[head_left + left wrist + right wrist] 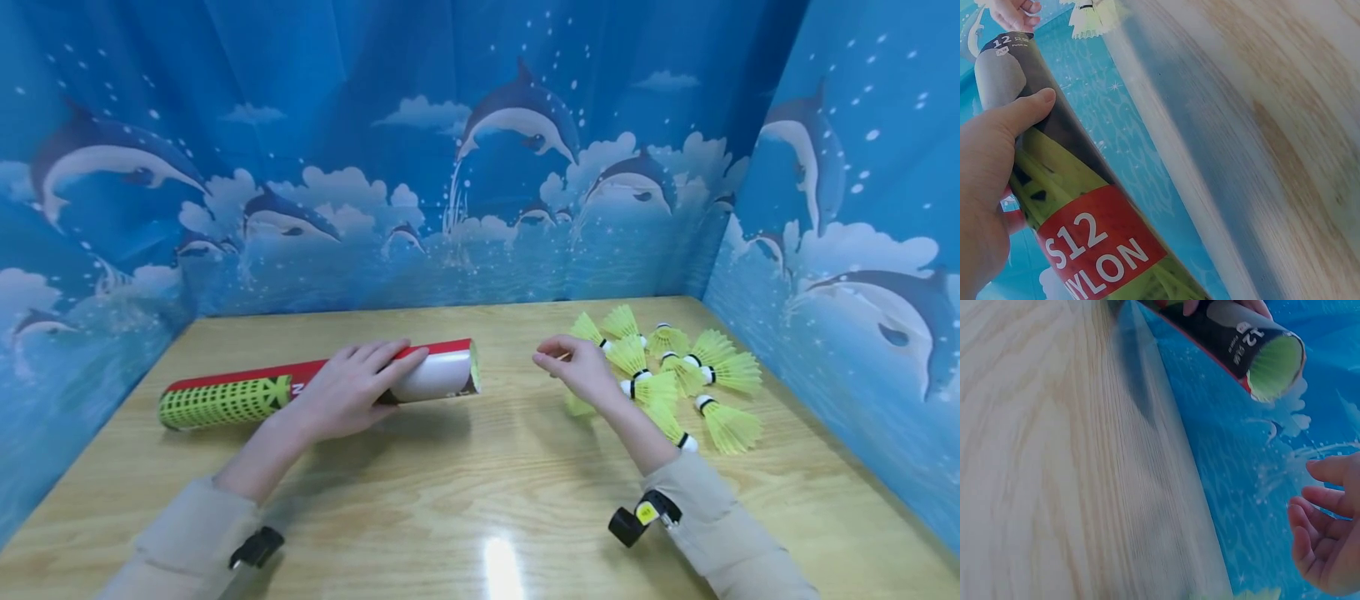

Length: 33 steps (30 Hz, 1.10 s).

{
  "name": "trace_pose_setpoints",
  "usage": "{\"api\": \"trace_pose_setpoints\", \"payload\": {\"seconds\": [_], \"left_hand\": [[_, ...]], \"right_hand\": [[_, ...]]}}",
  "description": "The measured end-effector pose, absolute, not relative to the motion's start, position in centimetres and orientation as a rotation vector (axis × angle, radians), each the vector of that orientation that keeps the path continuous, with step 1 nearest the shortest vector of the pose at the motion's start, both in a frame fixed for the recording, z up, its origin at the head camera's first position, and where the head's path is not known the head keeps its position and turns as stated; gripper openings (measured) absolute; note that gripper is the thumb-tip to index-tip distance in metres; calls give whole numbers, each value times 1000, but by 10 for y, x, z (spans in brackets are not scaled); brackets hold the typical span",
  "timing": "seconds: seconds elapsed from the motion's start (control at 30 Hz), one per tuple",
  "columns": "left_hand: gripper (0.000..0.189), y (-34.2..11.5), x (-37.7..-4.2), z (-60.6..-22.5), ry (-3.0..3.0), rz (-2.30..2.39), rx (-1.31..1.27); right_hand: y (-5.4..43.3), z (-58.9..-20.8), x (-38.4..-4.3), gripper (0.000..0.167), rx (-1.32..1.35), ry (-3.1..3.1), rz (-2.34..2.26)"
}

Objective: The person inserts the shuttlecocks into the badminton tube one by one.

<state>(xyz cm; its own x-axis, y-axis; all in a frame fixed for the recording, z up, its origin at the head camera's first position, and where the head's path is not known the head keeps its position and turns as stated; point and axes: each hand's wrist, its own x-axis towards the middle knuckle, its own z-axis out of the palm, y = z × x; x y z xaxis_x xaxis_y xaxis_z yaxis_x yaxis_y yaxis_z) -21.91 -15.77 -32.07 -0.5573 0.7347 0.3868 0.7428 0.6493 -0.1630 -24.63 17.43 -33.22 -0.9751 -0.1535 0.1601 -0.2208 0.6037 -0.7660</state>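
left hand (348, 392) – fingers flat on tube (315, 385) | right hand (577, 367) – loosely curled, holding nothing, beside shuttlecocks (675, 375) | risk: tube may roll, unclamped

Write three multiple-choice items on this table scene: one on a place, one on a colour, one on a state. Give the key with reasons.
1. Where do the loose shuttlecocks lie?
A. Beside the right hand, near the right wall
B. Under the left hand
C. On top of the tube

2. What colour are their skirts?
A. White
B. Yellow-green
C. Red

3. What is the state of the shuttlecock tube?
A. Standing upright, capped
B. Lying on its side, the end toward the right hand open
C. Lifted clear of the table

Key: 1 A, the pile sits just past the right hand. 2 B, every skirt is yellow-green. 3 B, the left hand rests on the lying tube, and the right wrist view shows its open mouth.
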Motion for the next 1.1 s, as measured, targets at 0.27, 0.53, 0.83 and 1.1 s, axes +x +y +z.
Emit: {"api": "trace_pose_setpoints", "payload": {"seconds": [0.27, 0.53, 0.83, 1.1], "left_hand": [[88, -157, -218, -321, -2466, -25, -1146], [88, -158, -218, -322, -2463, -27, -1148], [88, -158, -217, -323, -2469, -29, -1143], [88, -160, -217, -322, -2461, -16, -1144]], "right_hand": [[210, -337, -243, 34, 229, -2780, 1204], [228, -343, -239, 45, 161, -2882, 1114], [233, -352, -240, 56, 163, -3012, 929], [229, -350, -240, 56, 169, -3075, 819]]}}
